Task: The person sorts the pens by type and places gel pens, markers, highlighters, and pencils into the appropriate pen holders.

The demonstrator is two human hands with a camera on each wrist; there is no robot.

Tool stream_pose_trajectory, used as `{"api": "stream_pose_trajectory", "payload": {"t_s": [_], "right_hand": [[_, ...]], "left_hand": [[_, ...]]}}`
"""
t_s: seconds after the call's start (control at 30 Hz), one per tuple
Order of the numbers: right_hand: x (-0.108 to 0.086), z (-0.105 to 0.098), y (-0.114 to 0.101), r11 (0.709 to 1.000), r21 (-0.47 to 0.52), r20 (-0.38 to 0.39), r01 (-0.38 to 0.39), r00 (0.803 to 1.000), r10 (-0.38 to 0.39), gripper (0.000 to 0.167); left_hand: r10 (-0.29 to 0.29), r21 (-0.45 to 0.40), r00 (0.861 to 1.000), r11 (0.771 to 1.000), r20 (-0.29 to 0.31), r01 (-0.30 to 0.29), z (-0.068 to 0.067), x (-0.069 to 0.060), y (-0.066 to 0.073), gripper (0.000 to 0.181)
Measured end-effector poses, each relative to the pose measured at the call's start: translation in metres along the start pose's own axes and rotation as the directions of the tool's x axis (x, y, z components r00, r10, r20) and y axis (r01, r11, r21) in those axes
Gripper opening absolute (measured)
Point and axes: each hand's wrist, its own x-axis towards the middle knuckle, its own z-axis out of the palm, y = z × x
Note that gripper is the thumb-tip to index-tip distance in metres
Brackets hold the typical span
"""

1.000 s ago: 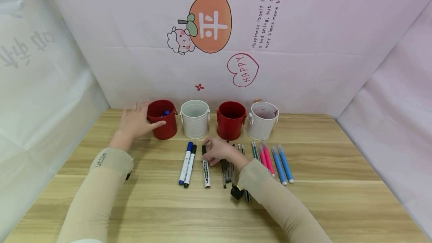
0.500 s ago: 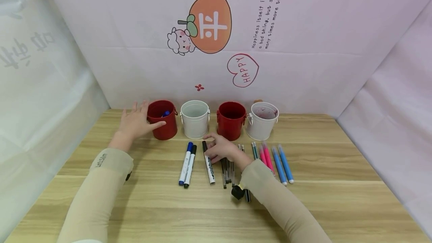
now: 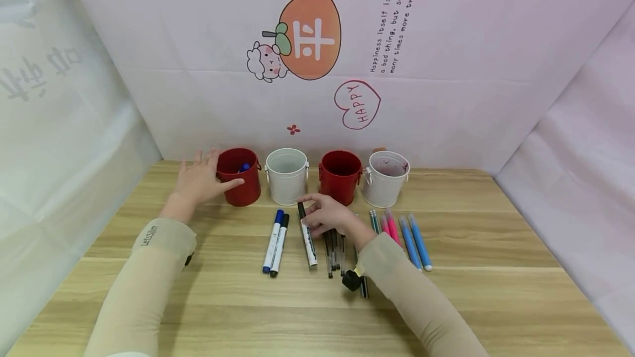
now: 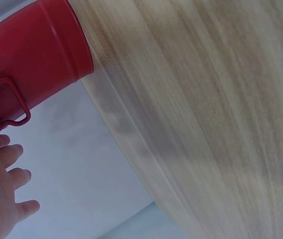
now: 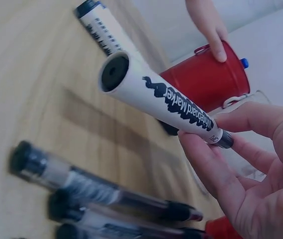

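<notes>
Whiteboard marker (image 3: 310, 244) has shifted up toward the left white bucket (image 3: 288, 185) over the last second, tail end swung right.

It's in front of that bucket and a bit right, looks lifted off the table (image 3: 223, 302), with the right hand (image 3: 327, 216) pinching it near the cap. I'd guess light, stiff, kinda slick plastic, hard to break, so grip the barrel just below the cap rather than the cap itself, in case it pulls off. Left hand (image 3: 198, 180) rests against the red bucket (image 3: 243, 190) just left of the white one, fingers splayed, not clenched. Two other markers (image 3: 273, 241) lie in front of the white bucket, slightly left; clear pens (image 3: 328, 258) lie in front and further right.
</notes>
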Motion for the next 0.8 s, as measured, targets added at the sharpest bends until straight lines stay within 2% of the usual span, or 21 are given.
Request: {"api": "stream_pose_trajectory", "payload": {"t_s": [0.23,0.43,0.6,0.8], "right_hand": [[-0.005,-0.005,-0.018,0.999,-0.003,0.023,0.035,0.999,-0.035,0.063],[-0.007,-0.012,-0.035,0.995,-0.007,0.019,0.102,0.995,-0.102,0.062],[-0.008,-0.017,-0.046,0.987,-0.016,-0.017,0.158,0.987,-0.158,0.059],[-0.006,-0.019,-0.056,0.985,-0.009,-0.072,0.17,0.983,-0.17,0.061]], "left_hand": [[0.002,-0.003,1.0,1.0,-0.004,-0.002,0.001,0.0,-0.001,0.114],[0.006,0.005,1.0,1.0,-0.005,-0.006,0.002,0.001,-0.001,0.116],[0.008,0.012,1.0,1.0,-0.006,-0.008,0.002,0.001,0.0,0.117],[0.004,0.018,1.0,1.0,-0.006,-0.004,0.003,0.002,-0.001,0.117]]}}
